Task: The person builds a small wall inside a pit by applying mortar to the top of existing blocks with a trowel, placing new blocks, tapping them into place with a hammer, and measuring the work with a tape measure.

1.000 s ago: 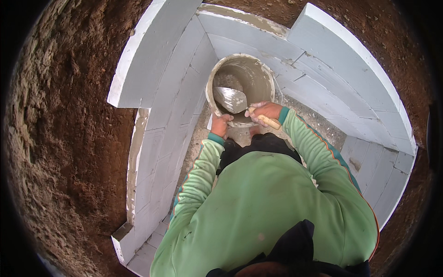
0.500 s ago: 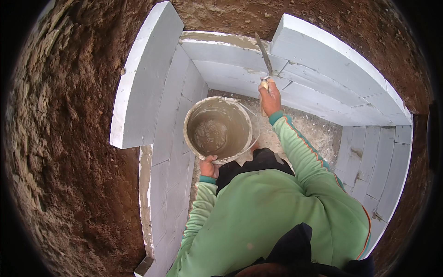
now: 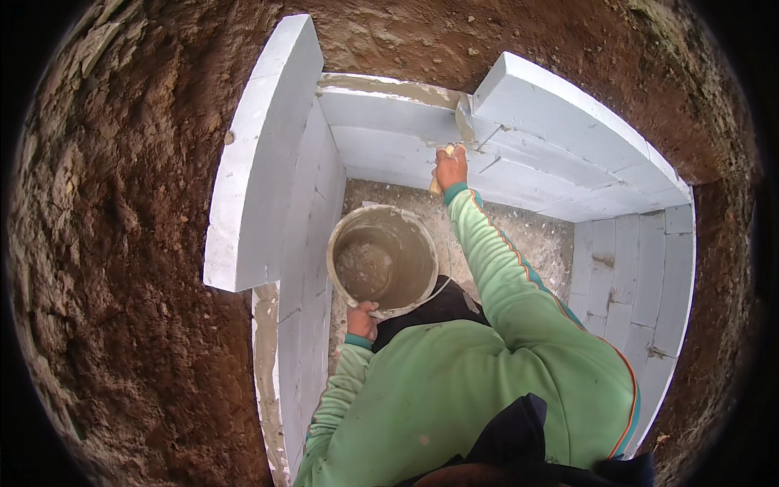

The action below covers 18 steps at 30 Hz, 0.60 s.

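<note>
My right hand [image 3: 451, 169] is closed around the pale handle of a trowel [image 3: 466, 118]. The trowel's blade is upright at the far wall [image 3: 389, 111], beside the end of the raised right block [image 3: 560, 109]; whether it touches that block I cannot tell. Grey mortar [image 3: 398, 88] lies in a strip along the far wall's top. Down by my body, my left hand [image 3: 362, 320] grips the near rim of a round bucket [image 3: 330, 258]. The bucket tilts toward me, with wet mortar [image 3: 365, 266] on its bottom and smeared up its inside.
White block walls surround me. A tall block [image 3: 272, 154] stands on the left wall, beyond a lower mortar-covered ledge [image 3: 266, 357]. The right wall [image 3: 625, 276] curves toward me. Brown earth [image 3: 138, 243] rises outside, and a rough debris-strewn floor [image 3: 519, 235] lies inside.
My right hand has moved left and farther out, and the trowel blade has turned to show its flat face at the far wall. My left hand keeps hold of the bucket. The view has shifted.
</note>
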### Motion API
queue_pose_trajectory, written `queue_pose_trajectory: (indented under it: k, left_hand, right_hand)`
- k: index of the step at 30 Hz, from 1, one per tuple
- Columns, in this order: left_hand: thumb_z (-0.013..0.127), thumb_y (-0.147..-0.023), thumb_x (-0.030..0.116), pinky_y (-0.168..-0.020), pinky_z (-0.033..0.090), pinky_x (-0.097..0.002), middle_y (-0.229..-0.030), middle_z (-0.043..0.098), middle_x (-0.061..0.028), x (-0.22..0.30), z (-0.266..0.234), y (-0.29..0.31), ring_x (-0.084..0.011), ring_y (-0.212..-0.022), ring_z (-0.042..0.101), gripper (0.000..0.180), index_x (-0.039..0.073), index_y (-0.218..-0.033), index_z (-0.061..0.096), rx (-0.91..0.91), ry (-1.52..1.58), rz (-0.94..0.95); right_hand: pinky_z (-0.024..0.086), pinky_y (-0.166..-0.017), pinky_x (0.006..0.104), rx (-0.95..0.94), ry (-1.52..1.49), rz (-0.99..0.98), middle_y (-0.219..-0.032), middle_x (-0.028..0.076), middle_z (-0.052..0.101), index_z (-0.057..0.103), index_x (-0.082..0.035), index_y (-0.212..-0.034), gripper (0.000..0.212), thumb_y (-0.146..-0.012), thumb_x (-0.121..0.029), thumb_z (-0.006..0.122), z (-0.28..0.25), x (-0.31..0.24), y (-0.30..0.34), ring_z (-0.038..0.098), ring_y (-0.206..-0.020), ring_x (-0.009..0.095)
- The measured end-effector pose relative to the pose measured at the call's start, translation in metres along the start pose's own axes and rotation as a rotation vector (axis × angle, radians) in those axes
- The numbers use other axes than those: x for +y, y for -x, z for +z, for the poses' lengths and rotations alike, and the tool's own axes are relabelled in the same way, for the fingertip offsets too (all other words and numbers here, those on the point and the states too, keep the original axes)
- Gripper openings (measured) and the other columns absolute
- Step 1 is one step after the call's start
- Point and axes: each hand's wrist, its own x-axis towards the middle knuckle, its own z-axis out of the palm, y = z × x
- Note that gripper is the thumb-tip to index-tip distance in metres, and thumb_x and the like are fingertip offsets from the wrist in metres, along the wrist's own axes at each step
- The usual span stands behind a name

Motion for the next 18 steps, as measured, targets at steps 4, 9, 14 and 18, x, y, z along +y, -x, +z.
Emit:
queue_pose_trajectory:
  k: [4, 9, 14, 18]
  left_hand:
    - [0.058, -0.077, -0.008, -0.070, 0.066, -0.0441, -0.112, 0.068, -0.0123, 0.008, -0.014, -0.023, -0.0310, -0.090, 0.073, 0.054, 0.003, -0.131, 0.056, -0.049, -0.029, 0.005]
    - [0.057, -0.078, -0.007, -0.081, 0.064, -0.0521, -0.125, 0.064, -0.0154, 0.026, -0.004, -0.021, -0.0346, -0.103, 0.070, 0.063, 0.003, -0.140, 0.049, -0.141, -0.114, 0.102]
    - [0.061, -0.079, -0.004, -0.066, 0.057, -0.0348, -0.103, 0.069, -0.0107, 0.036, -0.005, -0.032, -0.0239, -0.086, 0.069, 0.051, 0.001, -0.130, 0.058, -0.057, -0.169, 0.074]
    - [0.061, -0.077, -0.005, -0.065, 0.056, -0.0327, -0.104, 0.069, -0.0100, 0.049, 0.028, -0.034, -0.0210, -0.087, 0.068, 0.056, 0.000, -0.132, 0.055, -0.128, -0.269, 0.252]
  right_hand:
    - [0.052, -0.095, 0.0508, -0.063, 0.317, -0.037, -0.115, 0.030, 0.068, 0.047, -0.005, -0.139, 0.056, -0.093, -0.032, 0.065, 0.019, -0.057, 0.000, 0.066, -0.110, 0.045]
    - [0.053, -0.091, 0.0544, -0.037, 0.587, -0.110, -0.118, 0.023, 0.066, 0.047, -0.012, -0.140, 0.048, -0.099, -0.032, 0.059, -0.025, 0.027, 0.037, 0.067, -0.107, 0.044]
    - [0.052, -0.089, 0.0508, -0.243, 0.520, -0.106, -0.117, 0.026, 0.065, 0.053, -0.001, -0.132, 0.050, -0.096, -0.033, 0.065, -0.124, 0.023, 0.137, 0.065, -0.105, 0.049]
    - [0.054, -0.084, 0.0505, -0.541, 0.747, -0.354, -0.111, 0.025, 0.065, 0.054, 0.000, -0.125, 0.045, -0.095, -0.031, 0.066, -0.129, -0.007, 0.163, 0.067, -0.097, 0.046]
